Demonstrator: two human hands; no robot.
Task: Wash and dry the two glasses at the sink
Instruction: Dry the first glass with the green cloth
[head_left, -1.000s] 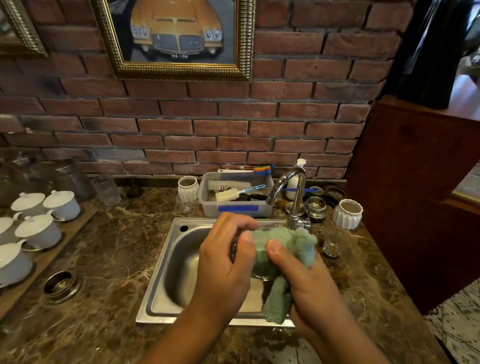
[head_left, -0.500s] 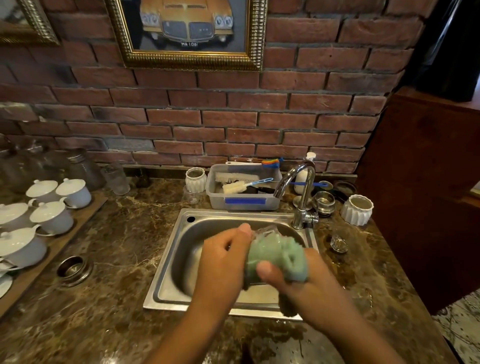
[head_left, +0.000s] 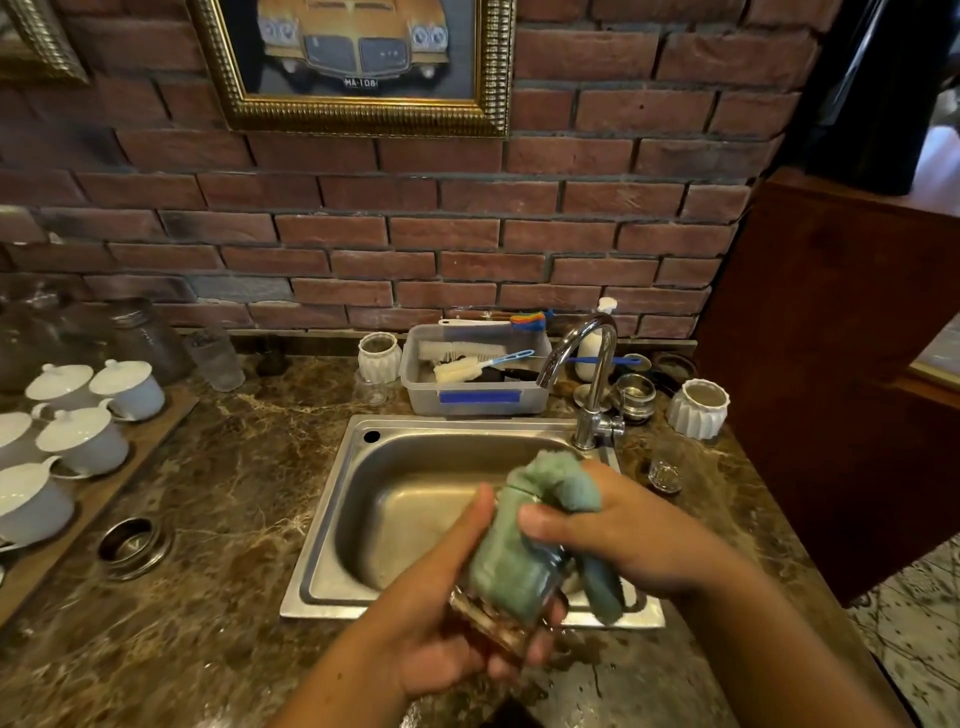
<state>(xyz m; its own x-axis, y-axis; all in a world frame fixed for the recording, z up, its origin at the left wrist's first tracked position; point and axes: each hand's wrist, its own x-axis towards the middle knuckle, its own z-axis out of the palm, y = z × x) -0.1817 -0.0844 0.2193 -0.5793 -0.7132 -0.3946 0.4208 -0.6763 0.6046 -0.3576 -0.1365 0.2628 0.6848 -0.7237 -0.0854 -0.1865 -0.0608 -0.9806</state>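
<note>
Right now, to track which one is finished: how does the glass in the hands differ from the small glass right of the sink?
The held glass is tilted, its base gripped by the left hand; the small glass stands upright on the counter, untouched. The held glass is mostly hidden by the green cloth the right hand grips; the small glass is bare. Both are clear.

The left hand (head_left: 441, 639) and the right hand (head_left: 634, 540) are bare. Both forearms are uncovered down to the lower edge. The right thumbnail is short.
</note>
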